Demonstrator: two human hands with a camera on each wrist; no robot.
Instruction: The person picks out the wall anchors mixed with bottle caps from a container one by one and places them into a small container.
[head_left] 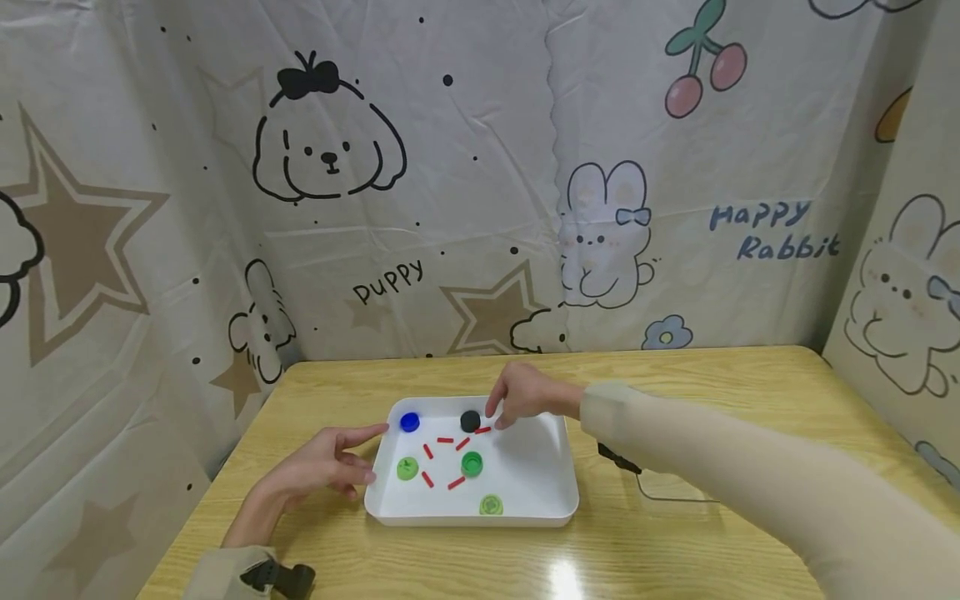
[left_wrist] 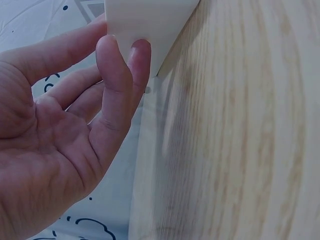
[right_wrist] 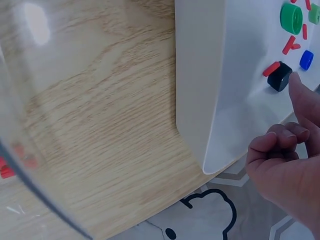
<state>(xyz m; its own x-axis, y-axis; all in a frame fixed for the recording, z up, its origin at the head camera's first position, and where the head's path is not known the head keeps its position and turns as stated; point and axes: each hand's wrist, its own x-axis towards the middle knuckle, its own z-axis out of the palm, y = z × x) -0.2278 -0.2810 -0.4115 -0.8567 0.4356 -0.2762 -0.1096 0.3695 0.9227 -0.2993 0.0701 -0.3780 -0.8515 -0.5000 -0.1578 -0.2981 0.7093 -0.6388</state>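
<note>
A white tray [head_left: 525,471] lies on the table. My left hand [head_left: 326,463] touches its left side with fingertips; in the left wrist view the fingers [left_wrist: 116,75] meet the outer wall. My right hand [head_left: 522,392] is over the far rim, one finger reaching down beside a black bottle cap [head_left: 470,421]; contact is unclear. In the right wrist view, other fingers [right_wrist: 280,142] are curled in with nothing visible in them. A short red stick [head_left: 483,430] lies against the black cap, near the right fingertips. More red sticks [head_left: 456,482] lie among the caps.
Inside the tray are a blue cap [head_left: 409,422], a green cap [head_left: 472,464] and two light green caps [head_left: 407,468]. Right of the tray stands a clear box [head_left: 678,500], with red pieces [right_wrist: 7,170] seen through it. A patterned cloth [head_left: 480,208] hangs behind the table.
</note>
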